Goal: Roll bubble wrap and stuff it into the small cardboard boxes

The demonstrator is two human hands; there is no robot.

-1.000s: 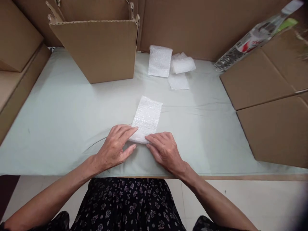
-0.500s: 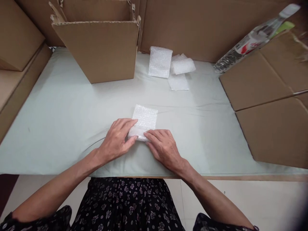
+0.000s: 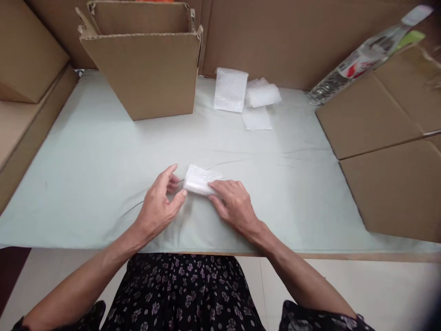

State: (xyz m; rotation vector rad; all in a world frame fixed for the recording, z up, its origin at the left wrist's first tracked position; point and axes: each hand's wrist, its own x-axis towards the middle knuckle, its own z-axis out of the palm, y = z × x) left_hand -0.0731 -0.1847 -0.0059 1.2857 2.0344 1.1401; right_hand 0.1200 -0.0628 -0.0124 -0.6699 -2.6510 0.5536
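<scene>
1. While the small white bubble-wrap roll [image 3: 200, 180] lies mid-frame on the pale green tablecloth [image 3: 103, 156], its end is touched by the half-open left hand [image 3: 159, 202].
2. Even pressure from the flat, open right hand [image 3: 234, 205] is advised.

Cloth: pale green [image 3: 103, 156], creased, covering the table.
Open carton [image 3: 148, 73]: upright at the back left, flaps up.
Bubble-wrap pieces: one pouch [image 3: 230, 90], a rolled bundle [image 3: 262, 95] and a flat sheet [image 3: 257, 118], close together at the back.
Flattened cardboard [image 3: 372, 115]: stacked on the right.
Clear plastic pack [image 3: 358, 59]: leaning at far right.
</scene>
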